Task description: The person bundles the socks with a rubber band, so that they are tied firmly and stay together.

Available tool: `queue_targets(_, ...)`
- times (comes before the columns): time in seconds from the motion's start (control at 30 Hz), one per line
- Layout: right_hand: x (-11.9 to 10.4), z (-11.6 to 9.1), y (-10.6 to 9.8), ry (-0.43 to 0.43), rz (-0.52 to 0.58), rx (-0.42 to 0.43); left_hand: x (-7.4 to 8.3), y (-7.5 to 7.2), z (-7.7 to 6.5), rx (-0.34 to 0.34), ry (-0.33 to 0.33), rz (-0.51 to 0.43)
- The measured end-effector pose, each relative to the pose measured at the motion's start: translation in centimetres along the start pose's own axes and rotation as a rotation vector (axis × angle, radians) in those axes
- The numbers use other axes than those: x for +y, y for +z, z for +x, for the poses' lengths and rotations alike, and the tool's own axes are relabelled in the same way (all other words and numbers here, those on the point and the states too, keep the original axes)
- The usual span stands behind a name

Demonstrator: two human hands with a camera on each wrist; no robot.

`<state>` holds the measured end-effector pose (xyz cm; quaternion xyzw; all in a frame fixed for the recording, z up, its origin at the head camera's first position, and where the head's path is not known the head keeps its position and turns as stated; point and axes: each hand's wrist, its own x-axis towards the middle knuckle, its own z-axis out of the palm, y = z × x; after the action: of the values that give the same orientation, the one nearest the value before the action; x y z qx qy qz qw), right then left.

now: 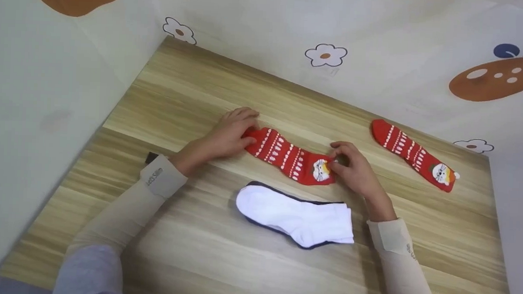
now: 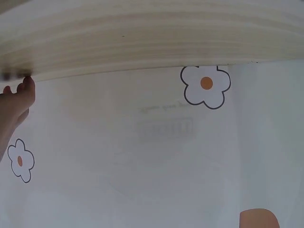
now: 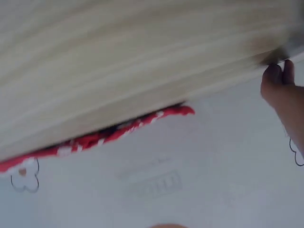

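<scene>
A red sock [image 1: 283, 154] with white patterned rows and a cat face near its cuff lies across the table in the head view. At its toe end my left hand [image 1: 231, 133] holds the fabric between thumb and curled fingers. My right hand [image 1: 356, 170] pinches the cuff end beside the cat face. Nearer to me lies a white sock [image 1: 294, 213], flat on top of a dark sock [image 1: 308, 248] whose edge shows around it. A matching red sock [image 1: 411, 154] lies to the right of my right hand, untouched.
The wood-grain table [image 1: 188, 249] meets a pale wall [image 1: 257, 29] with printed flowers at the back and another wall [image 1: 46, 91] at the left. A small black object [image 1: 151, 157] shows partly behind my left wrist.
</scene>
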<state>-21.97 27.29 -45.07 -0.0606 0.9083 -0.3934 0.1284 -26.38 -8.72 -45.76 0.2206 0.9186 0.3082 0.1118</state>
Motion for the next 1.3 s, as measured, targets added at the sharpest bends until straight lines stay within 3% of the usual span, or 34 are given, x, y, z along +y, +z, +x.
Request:
queue_targets(0.2, 1.0, -1.0, 0.1, 0.023, 0.159, 0.061, 0.2, 0.4, 0.0, 0.028, 0.014, -0.194)
queue_targets(0.43, 1.5, -2.8, -0.5, 0.076, 0.243, 0.150, 0.5, -0.3, 0.0, 0.041, -0.061, -0.546)
queue_targets(0.63, 1.9, -3.5, -0.8, 0.036, 0.299, 0.241, 0.8, -0.5, 0.0, 0.038, -0.109, -0.729)
queue_targets(0.97, 1.8, -4.9, -1.6, 0.088, 0.359, 0.288, 1.4, -0.8, -0.8, 0.018, -0.076, -0.871)
queue_targets(1.3, 1.4, -6.2, -3.7, 0.029, 0.504, 0.288, 1.8, -1.3, -1.4, -0.068, -0.078, -0.936)
